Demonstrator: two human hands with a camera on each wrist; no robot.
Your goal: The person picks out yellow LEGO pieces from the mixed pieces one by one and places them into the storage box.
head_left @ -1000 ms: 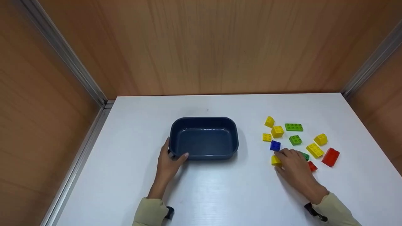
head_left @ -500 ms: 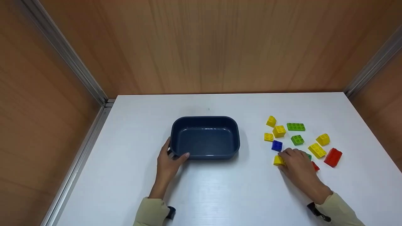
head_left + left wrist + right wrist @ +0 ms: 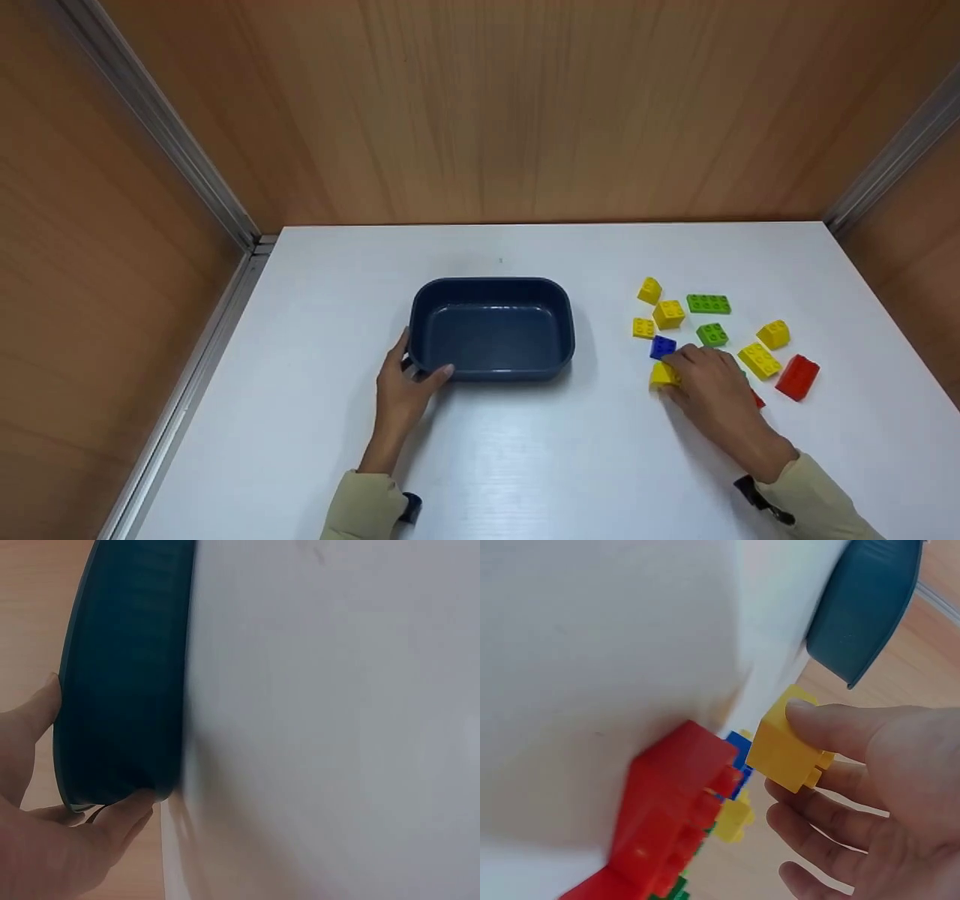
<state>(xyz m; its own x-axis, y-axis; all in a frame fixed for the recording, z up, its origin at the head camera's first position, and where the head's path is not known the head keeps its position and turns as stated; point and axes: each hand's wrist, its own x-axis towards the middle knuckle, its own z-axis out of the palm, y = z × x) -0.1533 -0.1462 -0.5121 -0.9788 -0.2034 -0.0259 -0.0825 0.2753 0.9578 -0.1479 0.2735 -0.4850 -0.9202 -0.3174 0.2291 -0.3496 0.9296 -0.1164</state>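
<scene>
Left hand (image 3: 401, 394), lower centre: fingers gripping the near-left corner of a dark-blue rectangular tray (image 3: 492, 341), which is resting mid-frame on the white table (image 3: 300, 337). Yellow studded plastic block (image 3: 663, 375), right of centre: sitting between the fingers of the pinching right hand (image 3: 709, 390). Red oblong plastic block (image 3: 798, 377), right side: lying nearby.

In the head view we're seeing the right hand (image 3: 714, 392) hiding part of a red brick (image 3: 758, 400); in the left wrist view we're getting the tray (image 3: 124, 682) cut off on top, the left hand (image 3: 56, 844) at left.
</scene>
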